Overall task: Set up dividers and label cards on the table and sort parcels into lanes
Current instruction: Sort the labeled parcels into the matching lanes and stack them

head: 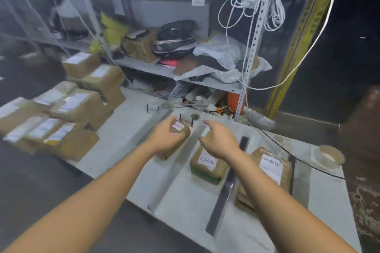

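1. Lower centre: the white table (185,201), crossed by a dark divider (224,193) and a grey divider (176,162) that mark off the lanes.
2. Right lane: a brown parcel (269,170) lying flat, label up. Middle lane: a green-edged parcel (207,164), between the two dividers.
3. Centre of the frame: the right hand (221,139), fingers spread and loose, holding nothing, above the far end of the green-edged parcel.
4. Just left of it: the left hand (164,135), fingers curled round a small parcel (182,129) at the far end of the left lane, close beside the grey divider. Whether it rests on the table or is just clear of it cannot be told.
5. Behind the hands: two label cards (152,108) standing at the table's far edge.
6. Left of the frame: the unsorted stack (67,109) of parcels.
7. Hazards, as judged: the small parcel, set down askew, could push the grey divider out of line or tip the nearer card; the free right hand, reaching across, could nudge the same divider.
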`<action>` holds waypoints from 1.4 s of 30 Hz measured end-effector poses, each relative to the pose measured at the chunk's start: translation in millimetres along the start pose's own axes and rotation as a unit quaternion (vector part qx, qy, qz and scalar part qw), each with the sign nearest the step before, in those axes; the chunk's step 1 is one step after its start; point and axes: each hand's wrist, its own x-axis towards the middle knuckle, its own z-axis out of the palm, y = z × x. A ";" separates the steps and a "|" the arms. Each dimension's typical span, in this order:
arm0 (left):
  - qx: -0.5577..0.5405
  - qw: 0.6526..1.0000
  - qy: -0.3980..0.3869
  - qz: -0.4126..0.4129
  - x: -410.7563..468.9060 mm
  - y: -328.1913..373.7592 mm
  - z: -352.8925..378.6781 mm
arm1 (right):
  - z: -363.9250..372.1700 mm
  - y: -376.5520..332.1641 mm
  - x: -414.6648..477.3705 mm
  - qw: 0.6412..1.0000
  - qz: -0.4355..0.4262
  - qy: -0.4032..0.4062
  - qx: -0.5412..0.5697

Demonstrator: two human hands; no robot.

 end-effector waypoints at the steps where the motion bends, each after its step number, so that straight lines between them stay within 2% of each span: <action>1: 0.026 1.000 0.010 0.000 0.7 -13.3 -19.1 | 6.1 -18.6 8.1 1.000 -0.021 -0.004 -0.022; 4: 0.136 0.990 0.039 0.009 3.9 -59.7 -79.0 | 28.2 -77.2 34.4 0.996 -0.063 -0.014 -0.069; 8: 0.210 0.975 0.079 0.004 8.2 -124.5 -159.7 | 64.3 -158.2 72.3 0.991 -0.085 -0.004 -0.106; 18: 0.266 0.956 0.124 -0.017 41.9 -277.0 -331.0 | 162.1 -328.0 163.9 0.987 -0.072 -0.024 -0.140; 24: 0.254 0.958 0.133 -0.015 85.2 -353.5 -378.4 | 209.4 -378.9 233.7 0.986 -0.077 -0.016 -0.147; 28: 0.258 0.958 0.121 -0.037 138.5 -392.7 -403.4 | 244.1 -404.2 298.9 0.992 -0.091 0.004 -0.085; 35: 0.257 0.956 0.112 -0.090 229.5 -427.1 -458.9 | 283.0 -447.7 407.2 0.997 -0.064 -0.026 -0.025; 38: 0.222 0.961 0.122 -0.112 272.4 -447.4 -483.1 | 292.0 -466.1 448.7 0.998 -0.055 -0.031 0.015; 42: 0.140 0.978 0.092 -0.122 332.3 -476.7 -506.5 | 311.0 -488.9 496.8 0.997 -0.015 -0.028 0.067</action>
